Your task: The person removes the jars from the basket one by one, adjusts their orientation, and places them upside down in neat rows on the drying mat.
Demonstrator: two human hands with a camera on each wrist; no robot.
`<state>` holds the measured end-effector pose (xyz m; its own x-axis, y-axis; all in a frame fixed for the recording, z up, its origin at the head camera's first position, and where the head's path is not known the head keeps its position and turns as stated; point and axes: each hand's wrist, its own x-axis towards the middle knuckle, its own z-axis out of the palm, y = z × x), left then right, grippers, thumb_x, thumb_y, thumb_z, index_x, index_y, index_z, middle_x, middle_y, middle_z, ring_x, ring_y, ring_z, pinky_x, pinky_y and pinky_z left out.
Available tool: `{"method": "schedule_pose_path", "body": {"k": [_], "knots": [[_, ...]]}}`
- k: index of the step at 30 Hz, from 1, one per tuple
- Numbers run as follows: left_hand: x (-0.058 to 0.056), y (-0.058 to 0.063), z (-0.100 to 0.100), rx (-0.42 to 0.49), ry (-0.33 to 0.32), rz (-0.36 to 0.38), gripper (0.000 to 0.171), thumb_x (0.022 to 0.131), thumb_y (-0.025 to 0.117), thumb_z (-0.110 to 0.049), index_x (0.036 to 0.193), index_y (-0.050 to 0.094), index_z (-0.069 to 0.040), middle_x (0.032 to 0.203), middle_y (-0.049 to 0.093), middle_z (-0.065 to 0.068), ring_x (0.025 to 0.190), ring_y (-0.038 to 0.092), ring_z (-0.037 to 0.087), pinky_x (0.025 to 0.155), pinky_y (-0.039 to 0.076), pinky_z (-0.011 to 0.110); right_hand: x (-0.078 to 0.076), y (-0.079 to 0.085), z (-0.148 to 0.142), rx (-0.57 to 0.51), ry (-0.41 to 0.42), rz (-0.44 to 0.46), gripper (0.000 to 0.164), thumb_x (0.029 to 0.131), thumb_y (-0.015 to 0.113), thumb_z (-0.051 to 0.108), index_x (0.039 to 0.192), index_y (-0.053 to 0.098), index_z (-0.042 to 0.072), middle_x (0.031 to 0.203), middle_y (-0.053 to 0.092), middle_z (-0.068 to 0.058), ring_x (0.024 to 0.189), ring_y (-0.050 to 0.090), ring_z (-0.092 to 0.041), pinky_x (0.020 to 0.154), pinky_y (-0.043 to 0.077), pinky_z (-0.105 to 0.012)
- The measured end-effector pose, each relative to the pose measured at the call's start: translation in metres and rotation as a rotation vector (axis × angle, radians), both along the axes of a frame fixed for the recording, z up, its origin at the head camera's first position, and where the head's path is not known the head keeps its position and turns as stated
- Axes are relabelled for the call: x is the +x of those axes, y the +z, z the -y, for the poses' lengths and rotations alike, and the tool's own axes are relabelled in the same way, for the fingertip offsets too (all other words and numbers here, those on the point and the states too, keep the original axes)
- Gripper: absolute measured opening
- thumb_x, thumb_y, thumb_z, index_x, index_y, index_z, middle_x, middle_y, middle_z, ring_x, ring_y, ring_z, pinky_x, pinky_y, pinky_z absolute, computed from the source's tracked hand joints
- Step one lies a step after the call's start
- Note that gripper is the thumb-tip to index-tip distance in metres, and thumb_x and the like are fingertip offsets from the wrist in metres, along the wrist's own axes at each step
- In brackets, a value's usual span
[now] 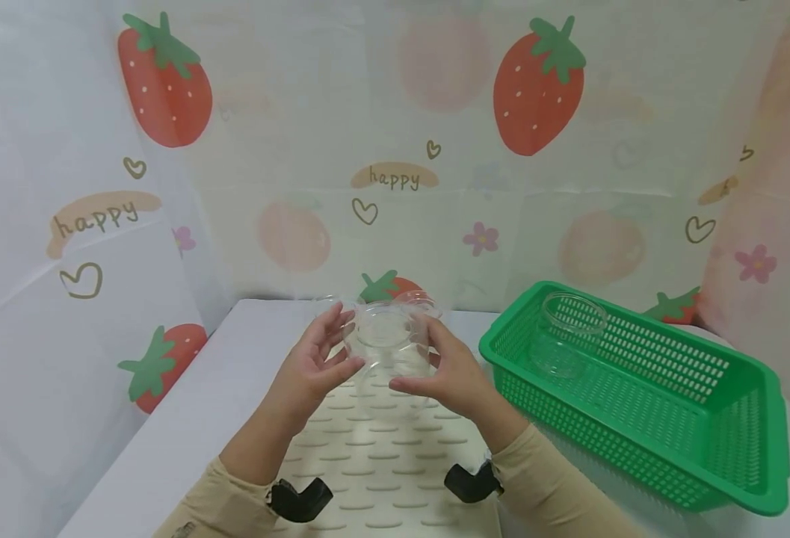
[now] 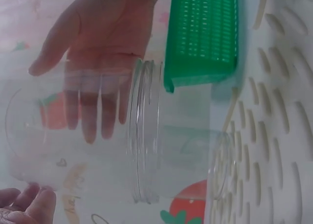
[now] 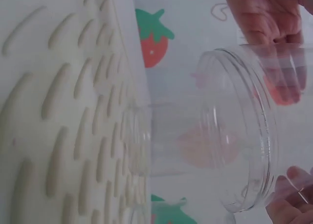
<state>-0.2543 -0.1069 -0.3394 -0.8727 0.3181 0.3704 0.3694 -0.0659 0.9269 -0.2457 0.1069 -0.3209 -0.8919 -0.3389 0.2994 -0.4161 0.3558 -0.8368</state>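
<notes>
A clear plastic jar [image 1: 386,329] is held up between both hands over the ridged mat. On its left side, the left hand [image 1: 314,359] holds the jar with fingers and thumb spread around the wall. From the opposite side, the right hand [image 1: 451,366] grips it the same way. The jar's threaded rim [image 2: 144,131] faces down toward the mat in the left wrist view. A second clear jar [image 2: 195,165] shows below that rim, partly seen through the clear plastic; whether the two touch I cannot tell.
A green mesh basket [image 1: 697,463] stands on the right with a clear jar [image 1: 566,340] inside at its left end. A cream mat [image 1: 381,486] with raised ridges covers the middle of the white table [image 1: 166,433]. More clear rims [image 1: 418,299] appear behind the hands.
</notes>
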Motion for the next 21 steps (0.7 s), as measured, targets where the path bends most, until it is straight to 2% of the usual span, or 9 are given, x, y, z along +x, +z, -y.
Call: {"method": "schedule_pose_path", "body": {"k": [5, 8, 12, 16, 21], "knots": [[0.002, 0.004, 0.008, 0.009, 0.018, -0.017, 0.076, 0.085, 0.061, -0.002, 0.145, 0.015, -0.008, 0.146, 0.027, 0.009, 0.135, 0.025, 0.023, 0.104, 0.03, 0.03, -0.002, -0.003, 0.01, -0.1, -0.018, 0.068, 0.079, 0.073, 0.076, 0.012, 0.138, 0.033, 0.007, 0.135, 0.044, -0.012, 0.127, 0.039, -0.028, 0.102, 0.034, -0.043], [0.003, 0.004, 0.013, 0.018, 0.031, -0.022, 0.076, 0.085, 0.06, 0.0, 0.146, 0.014, -0.007, 0.145, 0.027, 0.01, 0.135, 0.025, 0.023, 0.102, 0.032, 0.026, -0.014, -0.019, 0.016, -0.158, -0.012, 0.094, 0.079, 0.072, 0.077, 0.012, 0.138, 0.034, 0.01, 0.136, 0.043, -0.011, 0.128, 0.038, -0.027, 0.103, 0.033, -0.042], [0.005, 0.006, 0.02, 0.022, 0.053, -0.026, 0.075, 0.086, 0.058, 0.001, 0.146, 0.013, -0.006, 0.145, 0.027, 0.009, 0.134, 0.026, 0.023, 0.101, 0.033, 0.025, -0.02, -0.03, 0.024, -0.213, -0.002, 0.105, 0.08, 0.071, 0.077, 0.01, 0.138, 0.033, 0.009, 0.136, 0.042, -0.012, 0.127, 0.038, -0.027, 0.104, 0.031, -0.043], [0.008, 0.009, 0.027, 0.005, 0.075, -0.043, 0.072, 0.088, 0.056, -0.002, 0.146, 0.013, -0.007, 0.145, 0.027, 0.011, 0.133, 0.028, 0.024, 0.099, 0.035, 0.021, -0.017, -0.028, 0.033, -0.237, -0.029, 0.11, 0.08, 0.072, 0.076, 0.009, 0.138, 0.031, 0.004, 0.135, 0.043, -0.015, 0.127, 0.038, -0.03, 0.104, 0.031, -0.044], [0.012, 0.012, 0.032, 0.002, 0.095, -0.063, 0.07, 0.089, 0.054, -0.003, 0.146, 0.014, -0.008, 0.144, 0.028, 0.01, 0.132, 0.029, 0.025, 0.095, 0.037, 0.016, -0.032, -0.049, 0.042, -0.267, -0.065, 0.124, 0.077, 0.071, 0.078, 0.014, 0.135, 0.036, 0.008, 0.134, 0.044, -0.009, 0.127, 0.038, -0.025, 0.105, 0.03, -0.042]]}}
